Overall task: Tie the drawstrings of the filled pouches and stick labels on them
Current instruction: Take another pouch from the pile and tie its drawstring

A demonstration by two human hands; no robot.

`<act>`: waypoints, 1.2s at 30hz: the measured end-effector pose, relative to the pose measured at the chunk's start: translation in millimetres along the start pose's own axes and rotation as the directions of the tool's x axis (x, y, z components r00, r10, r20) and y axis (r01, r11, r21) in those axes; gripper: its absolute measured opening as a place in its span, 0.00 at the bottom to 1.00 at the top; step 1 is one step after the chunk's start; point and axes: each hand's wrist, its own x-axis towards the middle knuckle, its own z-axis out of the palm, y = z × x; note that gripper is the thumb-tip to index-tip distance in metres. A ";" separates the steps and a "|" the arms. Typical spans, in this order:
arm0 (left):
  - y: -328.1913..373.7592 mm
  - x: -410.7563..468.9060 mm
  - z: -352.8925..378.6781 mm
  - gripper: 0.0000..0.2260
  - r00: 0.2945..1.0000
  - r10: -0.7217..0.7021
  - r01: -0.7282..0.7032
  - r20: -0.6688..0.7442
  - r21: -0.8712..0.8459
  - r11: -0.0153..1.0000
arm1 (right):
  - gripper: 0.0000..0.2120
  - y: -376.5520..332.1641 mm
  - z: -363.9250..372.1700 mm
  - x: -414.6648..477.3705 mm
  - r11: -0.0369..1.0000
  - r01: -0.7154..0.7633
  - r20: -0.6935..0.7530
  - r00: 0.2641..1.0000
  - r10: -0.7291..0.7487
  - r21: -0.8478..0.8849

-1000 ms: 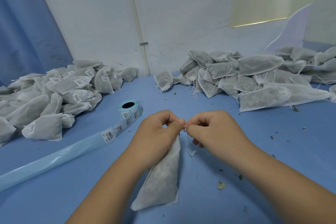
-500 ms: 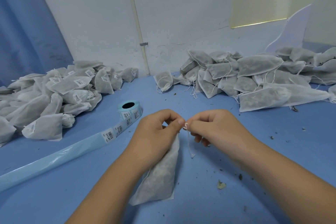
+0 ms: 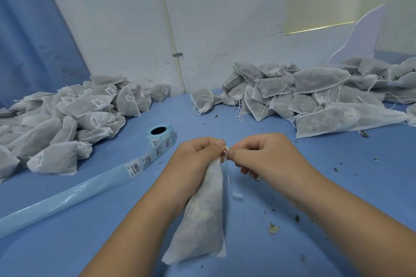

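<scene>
Filled white mesh pouch (image 3: pixel 202 220) just right of light-blue label roll (image 3: pixel 160 136), nearer person, slanted over blue surface (image 3: pixel 337 186), neck up. Left hand (image 3: pixel 198 157) curled round neck; right hand (image 3: pixel 263 155) pinches thin white drawstring (image 3: pixel 226 150) there. Heap of labelled pouches (image 3: pixel 67 119) left of roll; heap of unlabelled pouches (image 3: pixel 315 96) right of roll, farther back.

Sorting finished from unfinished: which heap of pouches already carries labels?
The left heap: its pouches show white barcode stickers. The pouches of the right heap show none.
</scene>
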 end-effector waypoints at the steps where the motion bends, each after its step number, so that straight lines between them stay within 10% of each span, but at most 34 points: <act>1: -0.1 -0.1 0.1 0.15 0.999 -0.036 0.038 0.029 -0.071 0.997 | 0.05 0.0 0.2 -0.3 1.000 0.010 -0.003 1.000 -0.010 -0.009; 22: -2.2 2.6 5.2 0.14 0.995 -0.095 0.095 0.013 -0.254 0.963 | 0.08 5.2 10.6 -4.0 0.874 0.384 -0.136 0.889 -0.436 -0.297; 36: -2.8 0.3 4.8 0.17 0.998 0.004 -0.005 -0.062 -0.009 1.000 | 0.09 5.9 7.3 -0.4 0.957 0.217 -0.119 0.963 -0.242 -0.193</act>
